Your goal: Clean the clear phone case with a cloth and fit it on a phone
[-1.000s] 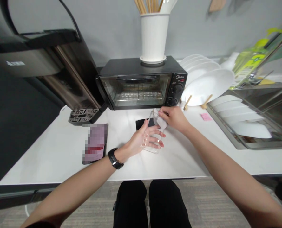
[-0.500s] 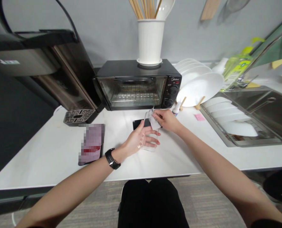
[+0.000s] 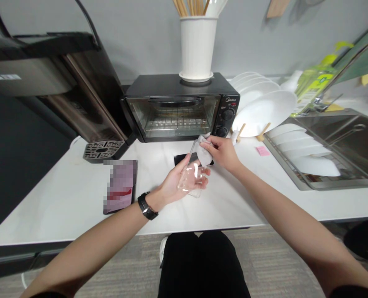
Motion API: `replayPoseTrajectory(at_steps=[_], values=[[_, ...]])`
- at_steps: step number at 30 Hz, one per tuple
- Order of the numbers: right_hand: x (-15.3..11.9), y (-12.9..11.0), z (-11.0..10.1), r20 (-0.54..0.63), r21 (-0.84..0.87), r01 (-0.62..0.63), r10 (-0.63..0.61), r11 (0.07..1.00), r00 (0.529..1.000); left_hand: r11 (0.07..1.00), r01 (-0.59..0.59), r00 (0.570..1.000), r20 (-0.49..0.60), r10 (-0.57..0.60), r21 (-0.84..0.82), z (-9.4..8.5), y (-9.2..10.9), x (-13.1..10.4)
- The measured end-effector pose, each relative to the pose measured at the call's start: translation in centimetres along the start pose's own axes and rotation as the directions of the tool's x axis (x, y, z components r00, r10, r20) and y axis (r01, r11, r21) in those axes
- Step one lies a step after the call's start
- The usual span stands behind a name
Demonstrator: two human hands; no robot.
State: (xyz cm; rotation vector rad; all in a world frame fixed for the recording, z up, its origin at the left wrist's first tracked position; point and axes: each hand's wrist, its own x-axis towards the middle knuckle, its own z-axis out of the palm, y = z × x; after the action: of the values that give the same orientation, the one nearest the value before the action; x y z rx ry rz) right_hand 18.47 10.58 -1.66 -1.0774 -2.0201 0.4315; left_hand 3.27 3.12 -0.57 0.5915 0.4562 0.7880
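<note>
The clear phone case (image 3: 191,180) in the left hand (image 3: 174,184) looks like soft see-through plastic, pretty glossy, catching white highlights. The wipe (image 3: 203,154) pinched by the right hand (image 3: 222,151) reads as thin white cloth or tissue, matt and crumpled, can't tell which. The worktop (image 3: 78,198) is a smooth white slab with a slight sheen. The toaster oven (image 3: 179,107) has a matt black metal shell and a shiny glass door with a wire rack behind it. The plates (image 3: 264,111) are glossy white ceramic, propped on a wooden rack (image 3: 263,131). The sink (image 3: 342,136) is brushed steel, satin rather than mirror. The utensil holder (image 3: 198,47) looks like matt white ceramic.
</note>
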Motion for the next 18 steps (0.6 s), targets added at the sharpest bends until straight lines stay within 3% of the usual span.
replayPoseTrajectory(at_steps=[3, 7, 13, 18], values=[[-0.2, -0.4, 0.0, -0.046, -0.087, 0.029, -0.033, 0.996, 0.998, 0.999, 0.043, 0.998, 0.039, -0.042, -0.021, 0.2, -0.1, -0.1], [-0.2, -0.7, 0.2, 0.01, -0.056, 0.062, -0.062, 0.997, 0.998, 0.999, 0.024, 0.999, 0.026, -0.023, -0.027, -0.2, 0.0, -0.1], [-0.1, -0.5, 0.2, -0.04, -0.069, 0.026, -0.029, 0.997, 0.999, 0.993, 0.104, 0.99, 0.105, -0.099, -0.047, -0.7, -0.1, 0.0], [0.0, -0.7, 0.3, 0.009, -0.016, 0.057, -0.057, 0.998, 0.998, 0.99, 0.07, 0.993, 0.098, -0.057, -0.127, -1.1, 0.0, 0.0]])
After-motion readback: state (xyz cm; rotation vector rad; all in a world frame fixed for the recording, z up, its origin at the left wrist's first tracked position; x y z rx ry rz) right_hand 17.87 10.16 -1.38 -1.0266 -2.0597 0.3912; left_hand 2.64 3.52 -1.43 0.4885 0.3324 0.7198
